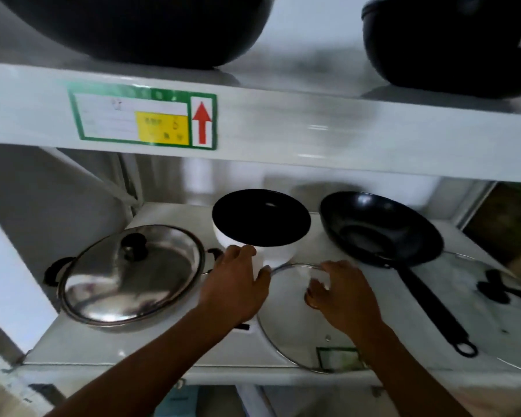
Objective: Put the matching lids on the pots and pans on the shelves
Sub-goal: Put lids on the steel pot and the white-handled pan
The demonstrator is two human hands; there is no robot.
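On the lower shelf [109, 350], a steel pot [73, 308] at the left wears a steel lid [127, 272] with a black knob. A white pot [278, 257] stands in the middle under a flat black lid [260, 218]. My left hand [235, 284] is closed around the white handle on its near side. A black frying pan [379, 227] lies uncovered at the right, handle toward me. In front lies a glass lid [289, 329] with a steel rim, and my right hand [343, 293] grips its knob. It overhangs the shelf's front edge.
A second glass lid [469, 299] with a black knob lies at the right, partly under the pan's handle. The upper shelf [313, 130] hangs low overhead and carries two black woks [133, 25] [451, 43]. A green price label [142, 115] is stuck to its front edge.
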